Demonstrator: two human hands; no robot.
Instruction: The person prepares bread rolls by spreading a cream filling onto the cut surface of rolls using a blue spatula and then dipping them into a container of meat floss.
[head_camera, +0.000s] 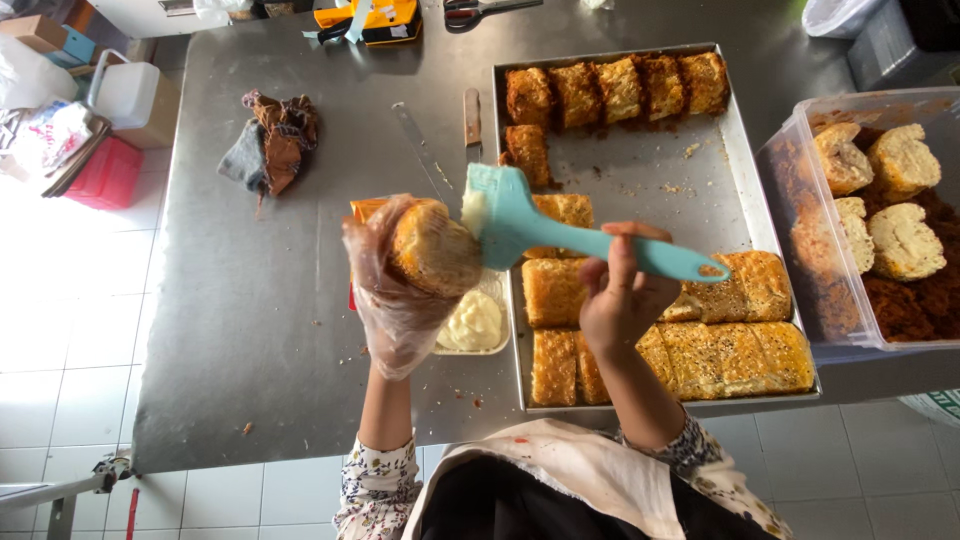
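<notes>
A bun (435, 247) is gripped in the left hand (395, 290), which is covered by a clear plastic glove; the fingers are closed around the bun's underside, and it is held up above the table's (260, 300) steel top. A light blue brush (560, 232) is gripped by its handle in the bare right hand (622, 298), the fingers being curled round the handle near its far end. The brush head, tipped with pale cream, is pressed against the bun's right edge.

Just below the bun, a small tub (475, 322) of pale cream is seen on the table, touching the left rim of a metal tray (640, 170). Browned, seeded buns are laid in rows at the tray's near end and in a row along its far end, with bare metal and crumbs between them. To the right of the tray, a clear plastic bin (800, 200) is set, filled with pale round buns and dark brown crumbs. A crumpled cloth (272, 140) is left on the table's far left part, and a knife (425, 150) lies near the tray's far corner.
</notes>
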